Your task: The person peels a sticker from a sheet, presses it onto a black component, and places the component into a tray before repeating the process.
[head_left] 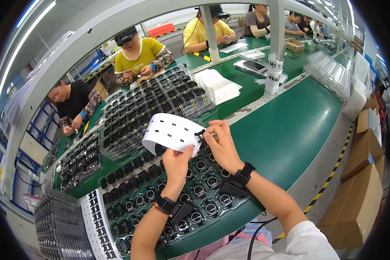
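Green bench (pixel 299 112) underneath; clear tray (pixel 239 203) of round parts (pixel 199 190) sits right below the hands, probably for easy reach; white sheet (pixel 165 128) curls above it, near edge pinched by the left hand (pixel 176 164), likely for steadiness; right hand (pixel 221 141) has a tight fingertip pinch on a black piece (pixel 199 134) at the sheet's right end; can't tell if it's stuck there tbh

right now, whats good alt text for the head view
The left hand holds a curled, black-spotted white sheet; the right hand touches a small black part at its edge, above a clear plastic tray of round-faced components.
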`<act>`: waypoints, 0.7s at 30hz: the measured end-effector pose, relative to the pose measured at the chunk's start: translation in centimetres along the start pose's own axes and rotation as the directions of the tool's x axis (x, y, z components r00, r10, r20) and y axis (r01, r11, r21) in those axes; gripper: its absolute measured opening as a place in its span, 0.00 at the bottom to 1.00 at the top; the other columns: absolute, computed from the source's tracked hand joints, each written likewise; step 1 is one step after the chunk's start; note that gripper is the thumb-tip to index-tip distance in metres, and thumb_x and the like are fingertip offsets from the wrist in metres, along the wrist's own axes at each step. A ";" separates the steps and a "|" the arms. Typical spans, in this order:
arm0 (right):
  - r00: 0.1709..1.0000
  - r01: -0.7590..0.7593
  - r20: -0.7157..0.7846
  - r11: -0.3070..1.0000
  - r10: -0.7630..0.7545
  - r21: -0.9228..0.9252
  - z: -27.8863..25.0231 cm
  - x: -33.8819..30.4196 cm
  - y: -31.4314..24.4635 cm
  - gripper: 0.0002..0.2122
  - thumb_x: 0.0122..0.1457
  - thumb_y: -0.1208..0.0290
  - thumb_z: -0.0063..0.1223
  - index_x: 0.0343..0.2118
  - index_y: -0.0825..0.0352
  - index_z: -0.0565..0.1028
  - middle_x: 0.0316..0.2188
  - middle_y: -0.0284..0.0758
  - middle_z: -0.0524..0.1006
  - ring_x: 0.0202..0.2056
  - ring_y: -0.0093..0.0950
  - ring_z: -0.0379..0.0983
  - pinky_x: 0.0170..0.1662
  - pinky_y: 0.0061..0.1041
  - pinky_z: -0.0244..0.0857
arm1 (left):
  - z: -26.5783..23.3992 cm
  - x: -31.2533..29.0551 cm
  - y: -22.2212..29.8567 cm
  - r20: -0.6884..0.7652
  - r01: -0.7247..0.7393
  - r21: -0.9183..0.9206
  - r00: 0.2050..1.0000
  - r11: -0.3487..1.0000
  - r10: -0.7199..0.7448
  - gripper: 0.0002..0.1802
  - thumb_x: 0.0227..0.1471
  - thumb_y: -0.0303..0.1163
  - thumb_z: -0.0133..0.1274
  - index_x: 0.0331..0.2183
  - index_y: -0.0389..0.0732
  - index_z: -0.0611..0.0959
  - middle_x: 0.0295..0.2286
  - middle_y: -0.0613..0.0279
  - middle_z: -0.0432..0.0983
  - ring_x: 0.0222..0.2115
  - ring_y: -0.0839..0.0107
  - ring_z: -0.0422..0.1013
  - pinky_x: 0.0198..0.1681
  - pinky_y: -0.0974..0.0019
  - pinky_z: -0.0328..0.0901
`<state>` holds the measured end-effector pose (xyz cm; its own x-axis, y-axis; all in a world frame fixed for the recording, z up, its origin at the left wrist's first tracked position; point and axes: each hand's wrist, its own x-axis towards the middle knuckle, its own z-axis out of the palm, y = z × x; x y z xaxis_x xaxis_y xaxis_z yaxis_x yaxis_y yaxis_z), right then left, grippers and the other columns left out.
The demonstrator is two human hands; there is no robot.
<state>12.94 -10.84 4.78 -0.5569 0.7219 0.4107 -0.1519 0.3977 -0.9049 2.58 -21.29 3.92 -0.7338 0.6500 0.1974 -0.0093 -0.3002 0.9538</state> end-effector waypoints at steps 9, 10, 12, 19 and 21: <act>0.876 0.414 -0.078 0.826 -0.476 -0.382 -0.6 0.2 -1.3 0.05 0.52 0.77 0.55 0.31 0.67 0.72 0.47 0.42 0.62 0.40 0.34 0.67 0.42 0.29 0.63 | 0.9 -0.9 2.1 0.125 0.139 -0.030 0.983 0.990 -0.135 0.11 0.51 0.22 0.53 0.38 0.27 0.77 0.33 0.51 0.77 0.29 0.67 0.76 0.30 0.71 0.74; 0.857 0.447 -0.064 0.799 -0.511 -0.401 -0.6 0.3 -1.3 0.05 0.51 0.76 0.56 0.31 0.67 0.72 0.47 0.42 0.62 0.41 0.35 0.66 0.42 0.31 0.62 | 0.9 -0.9 2.1 0.138 0.139 -0.034 0.981 0.990 -0.133 0.11 0.51 0.22 0.53 0.38 0.28 0.77 0.33 0.51 0.77 0.30 0.67 0.76 0.30 0.71 0.74; 0.815 0.509 -0.032 0.741 -0.579 -0.438 -0.7 0.3 -1.3 0.06 0.50 0.76 0.57 0.30 0.67 0.73 0.47 0.42 0.64 0.44 0.37 0.64 0.42 0.33 0.60 | 1.0 -1.0 2.1 0.152 0.140 -0.040 0.980 0.989 -0.132 0.11 0.51 0.22 0.53 0.38 0.28 0.77 0.33 0.52 0.77 0.30 0.68 0.76 0.30 0.71 0.74; 0.893 0.449 0.085 0.861 -0.442 -0.239 -0.1 -0.3 -1.3 0.06 0.51 0.75 0.56 0.30 0.67 0.72 0.47 0.42 0.63 0.46 0.36 0.64 0.48 0.31 0.59 | 0.6 -1.2 1.9 0.111 0.078 -0.115 0.992 0.990 -0.066 0.10 0.52 0.22 0.53 0.37 0.28 0.78 0.34 0.53 0.77 0.31 0.70 0.75 0.32 0.70 0.75; 0.907 0.421 0.085 0.884 -0.412 -0.203 0.0 -0.4 -1.3 0.06 0.51 0.74 0.56 0.30 0.67 0.71 0.47 0.41 0.63 0.47 0.36 0.63 0.49 0.31 0.58 | 0.6 -1.2 2.0 0.112 0.083 -0.113 0.991 0.990 -0.070 0.10 0.52 0.22 0.53 0.37 0.28 0.78 0.34 0.53 0.77 0.31 0.70 0.75 0.32 0.70 0.75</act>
<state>13.37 -11.61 5.83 -0.5123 0.4426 0.7360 -0.2030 0.7703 -0.6046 3.84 -22.26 5.72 -0.6506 0.7436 0.1542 -0.1465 -0.3220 0.9353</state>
